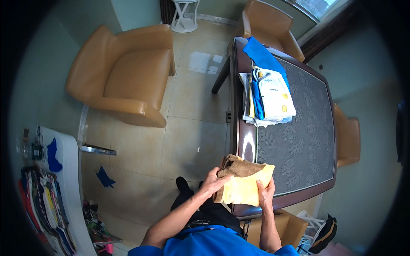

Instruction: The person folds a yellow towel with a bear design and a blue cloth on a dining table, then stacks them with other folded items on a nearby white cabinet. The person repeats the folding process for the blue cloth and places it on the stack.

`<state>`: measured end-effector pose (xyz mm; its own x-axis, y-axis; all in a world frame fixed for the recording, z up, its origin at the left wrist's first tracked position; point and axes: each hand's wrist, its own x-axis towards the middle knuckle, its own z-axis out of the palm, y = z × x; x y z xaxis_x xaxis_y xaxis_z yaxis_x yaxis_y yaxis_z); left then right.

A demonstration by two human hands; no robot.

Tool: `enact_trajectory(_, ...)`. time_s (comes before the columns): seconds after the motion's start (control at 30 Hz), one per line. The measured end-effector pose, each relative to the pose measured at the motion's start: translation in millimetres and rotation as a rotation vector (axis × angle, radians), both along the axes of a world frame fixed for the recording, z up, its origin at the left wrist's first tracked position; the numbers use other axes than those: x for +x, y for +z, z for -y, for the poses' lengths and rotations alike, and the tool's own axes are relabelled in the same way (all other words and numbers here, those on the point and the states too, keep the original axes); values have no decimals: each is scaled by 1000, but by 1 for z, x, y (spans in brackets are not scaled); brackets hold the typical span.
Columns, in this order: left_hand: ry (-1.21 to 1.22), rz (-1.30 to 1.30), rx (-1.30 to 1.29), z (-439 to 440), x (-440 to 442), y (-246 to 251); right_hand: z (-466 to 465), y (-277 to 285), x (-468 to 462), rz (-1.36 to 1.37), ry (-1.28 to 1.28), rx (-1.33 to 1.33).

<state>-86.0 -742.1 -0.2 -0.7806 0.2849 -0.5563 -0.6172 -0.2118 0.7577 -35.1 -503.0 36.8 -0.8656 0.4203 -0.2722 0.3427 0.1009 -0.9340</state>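
Observation:
A folded yellow and brown cloth [245, 185] is held between both hands, over the near left corner of the table [296, 150]. My left hand [216, 181] grips its left side, the thumb lying across the top. On the right side, my right hand [266, 192] has its thumb on the yellow face and its fingers behind the edge. Farther up the table lies a stack of folded clothes, topped by a white garment [277, 92] with yellow prints. A blue garment [266, 57] stretches from behind that stack towards the far table edge.
A tan leather armchair [137, 73] stands to the left, with others around the table. At lower left, a white cabinet [69, 160] carries a pile of folded clothes [45, 204]. A dark blue cloth scrap [105, 177] lies on the tiled floor. A white stand [184, 19] is at the back.

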Motion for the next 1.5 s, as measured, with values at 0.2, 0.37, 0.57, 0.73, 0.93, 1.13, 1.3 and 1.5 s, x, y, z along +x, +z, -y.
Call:
enact_trajectory(0.2, -80, 159, 166, 7, -24, 13, 15, 14, -5, -19, -133, -190)
enact_trajectory(0.37, -246, -194, 118, 18, -111, 77, 25, 36, -45, -189, -262, -378)
enact_trajectory(0.57, -661, -373, 155, -25, -248, 176, 22, 88, -113, -472, -451, -430)
enact_trajectory(0.73, -840, -452, 204, -77, -321, 184, 21, 112, -154, -566, -595, -446)
enact_trajectory(0.93, -927, -426, 144, -83, -402, 155, 54, 132, -213, -532, -728, -412)
enact_trajectory(1.13, -865, -231, 168, -52, -464, 156, 95, 153, -284, -441, -819, -409)
enact_trajectory(1.3, -986, -201, 147, -62, -497, 159, 97, 148, -303, -490, -868, -367)
enact_trajectory(1.5, -1053, -287, 239, -92, -500, 176, 98, 157, -307, -491, -966, -261)
